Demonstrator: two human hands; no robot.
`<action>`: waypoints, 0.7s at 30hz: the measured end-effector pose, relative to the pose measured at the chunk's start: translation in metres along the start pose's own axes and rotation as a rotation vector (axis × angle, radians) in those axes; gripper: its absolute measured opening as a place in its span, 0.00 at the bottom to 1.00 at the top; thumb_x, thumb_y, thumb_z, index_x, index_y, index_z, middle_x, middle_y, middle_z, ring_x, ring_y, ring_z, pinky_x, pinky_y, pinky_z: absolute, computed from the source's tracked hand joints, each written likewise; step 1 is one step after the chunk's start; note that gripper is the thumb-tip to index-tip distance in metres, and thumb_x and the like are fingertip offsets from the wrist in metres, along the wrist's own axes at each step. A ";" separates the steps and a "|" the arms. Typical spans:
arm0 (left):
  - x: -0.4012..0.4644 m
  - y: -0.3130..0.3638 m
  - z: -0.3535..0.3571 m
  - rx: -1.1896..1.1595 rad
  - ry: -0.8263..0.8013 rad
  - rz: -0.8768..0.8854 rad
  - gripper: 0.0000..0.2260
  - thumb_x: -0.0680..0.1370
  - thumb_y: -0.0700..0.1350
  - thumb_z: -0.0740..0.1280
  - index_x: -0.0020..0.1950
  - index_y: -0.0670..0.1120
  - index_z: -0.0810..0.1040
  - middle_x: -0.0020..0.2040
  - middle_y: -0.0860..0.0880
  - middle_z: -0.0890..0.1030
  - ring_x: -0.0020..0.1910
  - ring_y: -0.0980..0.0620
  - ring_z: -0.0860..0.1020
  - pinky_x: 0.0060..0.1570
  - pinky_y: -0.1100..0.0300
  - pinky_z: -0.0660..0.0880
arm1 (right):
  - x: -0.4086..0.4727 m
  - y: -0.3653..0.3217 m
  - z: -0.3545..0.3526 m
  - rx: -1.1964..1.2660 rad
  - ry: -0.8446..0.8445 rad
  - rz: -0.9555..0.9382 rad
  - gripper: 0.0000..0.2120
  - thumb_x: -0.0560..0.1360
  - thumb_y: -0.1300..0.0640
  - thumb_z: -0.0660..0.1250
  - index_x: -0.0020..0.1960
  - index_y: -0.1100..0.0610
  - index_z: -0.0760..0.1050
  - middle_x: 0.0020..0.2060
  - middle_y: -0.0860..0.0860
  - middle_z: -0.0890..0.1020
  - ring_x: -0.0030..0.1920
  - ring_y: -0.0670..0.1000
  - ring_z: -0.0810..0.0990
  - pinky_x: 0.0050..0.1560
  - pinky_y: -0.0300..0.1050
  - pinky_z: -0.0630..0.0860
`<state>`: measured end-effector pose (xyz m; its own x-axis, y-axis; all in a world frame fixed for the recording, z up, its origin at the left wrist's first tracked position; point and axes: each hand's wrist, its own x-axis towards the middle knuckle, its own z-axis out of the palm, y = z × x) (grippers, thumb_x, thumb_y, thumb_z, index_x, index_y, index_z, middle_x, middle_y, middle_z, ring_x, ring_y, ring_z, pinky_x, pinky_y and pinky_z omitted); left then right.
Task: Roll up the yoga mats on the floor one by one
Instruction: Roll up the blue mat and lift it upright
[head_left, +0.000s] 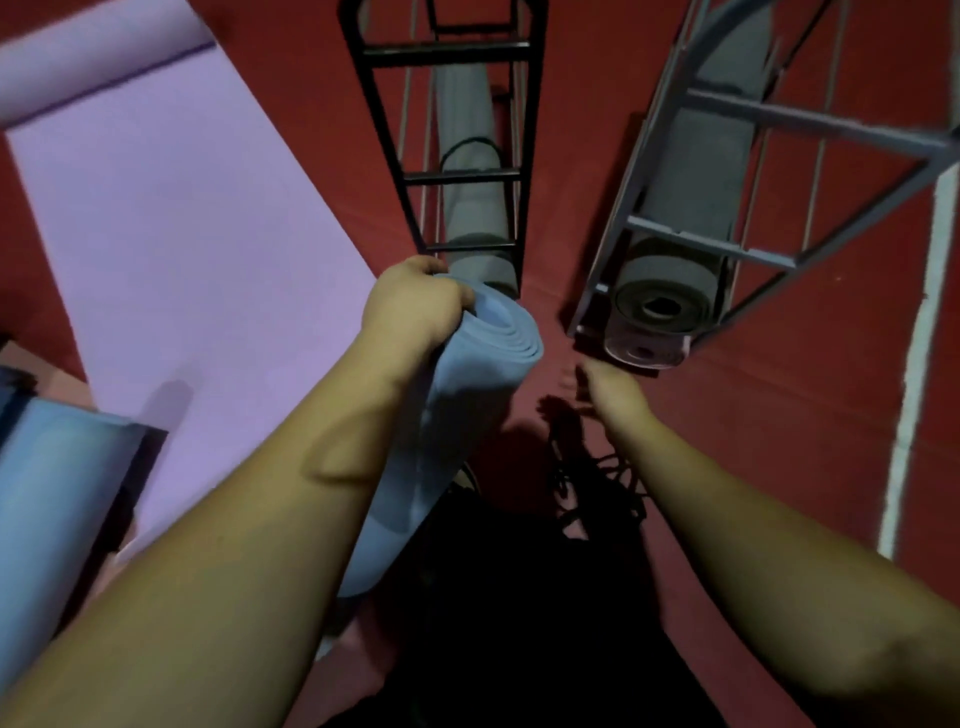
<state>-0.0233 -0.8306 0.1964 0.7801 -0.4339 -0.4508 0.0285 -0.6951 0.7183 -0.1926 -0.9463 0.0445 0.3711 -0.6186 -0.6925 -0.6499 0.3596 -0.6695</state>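
Observation:
My left hand (413, 306) grips the top end of a rolled blue yoga mat (457, 410), which stands nearly upright in front of me. My right hand (608, 387) hangs low to the right of the roll with its fingers pointing down towards black straps (592, 467) on the floor; its fingers are blurred. A purple yoga mat (176, 249) lies unrolled on the red floor at the left, its far end partly curled.
A black metal rack (457, 176) ahead holds a rolled grey mat (467, 156). A grey rack (727, 244) to the right holds a rolled grey mat (670, 296) above a pink one (647, 351). Another blue roll (57, 493) lies at lower left. A white line (919, 364) runs along the floor at right.

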 end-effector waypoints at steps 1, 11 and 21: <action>0.009 0.000 0.010 0.023 -0.014 -0.003 0.26 0.61 0.44 0.73 0.60 0.48 0.81 0.54 0.47 0.83 0.53 0.46 0.81 0.57 0.51 0.79 | 0.015 0.032 -0.010 -0.229 -0.014 0.029 0.11 0.82 0.55 0.58 0.53 0.59 0.77 0.51 0.59 0.83 0.45 0.55 0.81 0.40 0.42 0.75; 0.038 -0.008 0.048 0.077 -0.102 -0.047 0.17 0.57 0.46 0.74 0.45 0.47 0.83 0.39 0.49 0.84 0.38 0.51 0.81 0.41 0.58 0.78 | 0.103 0.209 0.025 -0.873 -0.147 0.176 0.23 0.75 0.48 0.68 0.68 0.53 0.73 0.65 0.54 0.76 0.62 0.59 0.76 0.60 0.55 0.76; 0.036 -0.016 0.037 0.031 -0.128 -0.013 0.13 0.67 0.38 0.74 0.51 0.45 0.84 0.41 0.49 0.84 0.35 0.56 0.80 0.36 0.64 0.77 | 0.103 0.207 0.034 -1.014 0.040 0.045 0.13 0.75 0.59 0.66 0.59 0.58 0.78 0.54 0.55 0.79 0.57 0.59 0.78 0.52 0.54 0.78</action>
<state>-0.0190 -0.8561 0.1488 0.6932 -0.4932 -0.5255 0.0172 -0.7176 0.6962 -0.2668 -0.9117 -0.1744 0.3220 -0.6487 -0.6895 -0.9261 -0.3672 -0.0870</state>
